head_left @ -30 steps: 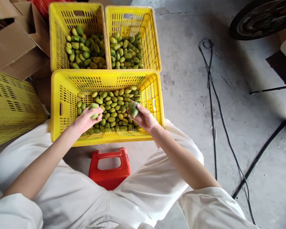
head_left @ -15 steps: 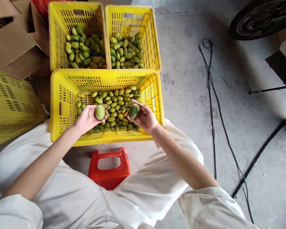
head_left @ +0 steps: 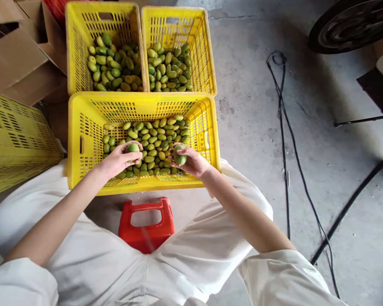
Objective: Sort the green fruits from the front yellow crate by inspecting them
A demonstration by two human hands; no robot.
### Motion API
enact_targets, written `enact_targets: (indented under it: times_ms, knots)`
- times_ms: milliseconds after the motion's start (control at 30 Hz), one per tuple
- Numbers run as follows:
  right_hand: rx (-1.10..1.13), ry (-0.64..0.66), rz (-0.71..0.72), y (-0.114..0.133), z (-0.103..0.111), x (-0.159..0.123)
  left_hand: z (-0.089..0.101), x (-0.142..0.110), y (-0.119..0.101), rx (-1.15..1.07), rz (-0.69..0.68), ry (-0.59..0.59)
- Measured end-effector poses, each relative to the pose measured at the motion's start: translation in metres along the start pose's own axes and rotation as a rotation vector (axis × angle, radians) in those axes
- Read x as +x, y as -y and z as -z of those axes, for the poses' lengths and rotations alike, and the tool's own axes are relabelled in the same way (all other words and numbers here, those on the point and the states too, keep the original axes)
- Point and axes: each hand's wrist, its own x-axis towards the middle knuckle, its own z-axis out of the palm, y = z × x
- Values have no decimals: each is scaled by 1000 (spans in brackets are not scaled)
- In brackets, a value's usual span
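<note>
Both bare hands are over a yellow perforated crate [head_left: 143,188]: the left hand [head_left: 121,157] grasps one green oval fruit [head_left: 132,147], the right hand [head_left: 194,162] another fruit [head_left: 180,157], above many loose fruits [head_left: 151,147]. If fingers loosened on the rounded skin, either could drop and bruise. Two more fruit-filled crates, one left [head_left: 69,51] and one right [head_left: 212,55], likely hinder reaching forward. A red plastic stool [head_left: 124,227] sits between the knees; cardboard boxes [head_left: 17,57] crowd the left, black cables [head_left: 295,144] the right.
</note>
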Motion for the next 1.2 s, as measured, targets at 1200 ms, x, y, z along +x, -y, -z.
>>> enact_targets:
  times_ms: [1200]
  knots:
    - [1,-5,39,2,-1,4,1,11,2,-182,75,-121]
